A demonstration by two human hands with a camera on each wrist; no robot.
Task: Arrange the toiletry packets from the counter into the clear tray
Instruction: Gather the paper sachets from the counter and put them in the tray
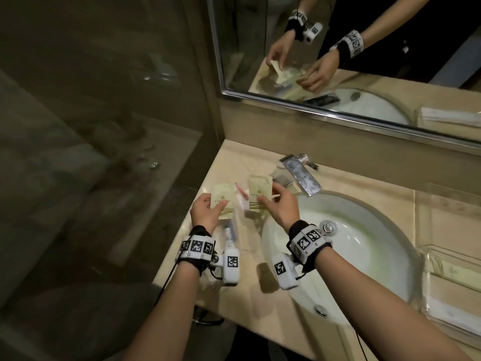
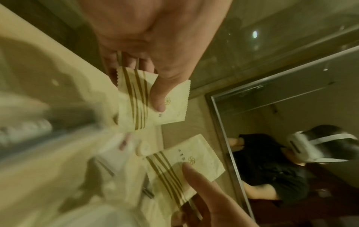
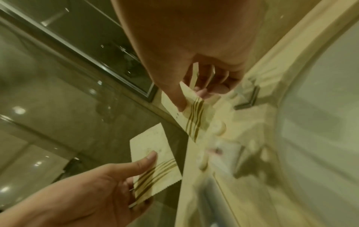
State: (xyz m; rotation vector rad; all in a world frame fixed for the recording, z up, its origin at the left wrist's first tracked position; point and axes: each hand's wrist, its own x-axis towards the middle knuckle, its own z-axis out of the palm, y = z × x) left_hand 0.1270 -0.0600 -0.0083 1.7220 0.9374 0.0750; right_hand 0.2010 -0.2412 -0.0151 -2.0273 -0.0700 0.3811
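Two cream toiletry packets with gold stripes are held above the counter's left end. My left hand [image 1: 214, 205] pinches one packet [image 1: 222, 198] between thumb and fingers; the left wrist view shows the thumb on that packet [image 2: 174, 99]. My right hand [image 1: 269, 198] pinches the other packet [image 1: 256, 192], seen also in the right wrist view as a packet [image 3: 194, 121] under the thumb. A pink and white packet [image 1: 240, 196] lies between them, and a tube packet [image 1: 229, 234] lies near my left wrist. A clear tray [image 1: 426, 259] stands right of the sink.
The white sink [image 1: 359, 246] fills the counter's middle, with a chrome tap [image 1: 303, 175] at its back. A mirror [image 1: 364, 48] hangs on the wall behind. Glass panels close off the left side. Folded white items lie in the clear tray.
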